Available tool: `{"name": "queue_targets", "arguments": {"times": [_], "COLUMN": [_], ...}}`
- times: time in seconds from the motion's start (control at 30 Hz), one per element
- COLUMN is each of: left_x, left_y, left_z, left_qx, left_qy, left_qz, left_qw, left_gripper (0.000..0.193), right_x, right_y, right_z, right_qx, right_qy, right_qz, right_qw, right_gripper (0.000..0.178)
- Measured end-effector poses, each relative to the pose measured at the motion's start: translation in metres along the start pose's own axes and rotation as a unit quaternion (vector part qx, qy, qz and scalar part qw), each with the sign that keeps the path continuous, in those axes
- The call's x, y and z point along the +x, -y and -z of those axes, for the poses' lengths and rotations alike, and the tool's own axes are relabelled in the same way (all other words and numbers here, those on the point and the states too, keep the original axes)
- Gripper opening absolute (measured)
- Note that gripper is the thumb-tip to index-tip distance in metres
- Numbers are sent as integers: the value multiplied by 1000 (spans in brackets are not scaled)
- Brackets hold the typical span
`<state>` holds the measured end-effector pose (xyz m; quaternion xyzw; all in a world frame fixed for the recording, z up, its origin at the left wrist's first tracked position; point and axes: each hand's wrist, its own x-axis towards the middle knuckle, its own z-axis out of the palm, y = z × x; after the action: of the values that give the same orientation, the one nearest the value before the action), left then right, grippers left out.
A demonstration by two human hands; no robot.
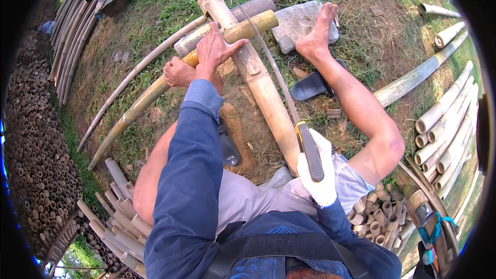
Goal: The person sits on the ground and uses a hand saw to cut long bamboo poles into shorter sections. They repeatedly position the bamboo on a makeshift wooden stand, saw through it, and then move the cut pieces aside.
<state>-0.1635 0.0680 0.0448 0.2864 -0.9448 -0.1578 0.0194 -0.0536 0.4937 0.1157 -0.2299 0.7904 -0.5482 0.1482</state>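
Observation:
My gloved right hand point(318, 168) is closed round the dark grey and yellow handle of a hand saw point(281, 82). Its long thin blade runs away from me and crosses a yellowish bamboo pole point(240, 32) near the pole's far right end. Bare, my left hand point(213, 50) grips that pole just left of the blade, thumb spread toward the saw. The pole slants down to the left and lies across a thick pale bamboo log point(263, 90). Beside the left hand, what looks like my bare left foot point(178, 73) presses on the pole, partly hidden by my arm.
A grey bamboo piece point(258, 8) and a thin pole point(139, 67) lie beyond. My bare right foot rests on a stone point(294, 23); black sandals point(310, 87) lie on the ground. Cut bamboo point(447, 119) is stacked right, with many pieces point(41, 165) piled left.

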Motion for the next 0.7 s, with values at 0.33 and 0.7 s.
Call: {"name": "queue_targets", "arguments": {"times": [0.33, 0.7], "left_x": [5, 9], "left_y": [10, -19], "left_z": [2, 5], "left_qx": [-8, 17], "left_qy": [-11, 1], "left_qz": [-48, -34], "left_qw": [999, 999], "left_gripper": [120, 124], "right_x": [130, 219], "right_y": [-11, -6], "right_z": [-54, -86], "right_qx": [43, 68], "right_qy": [-9, -80], "right_qz": [154, 191], "right_qw": [987, 976], "right_gripper": [61, 55]}}
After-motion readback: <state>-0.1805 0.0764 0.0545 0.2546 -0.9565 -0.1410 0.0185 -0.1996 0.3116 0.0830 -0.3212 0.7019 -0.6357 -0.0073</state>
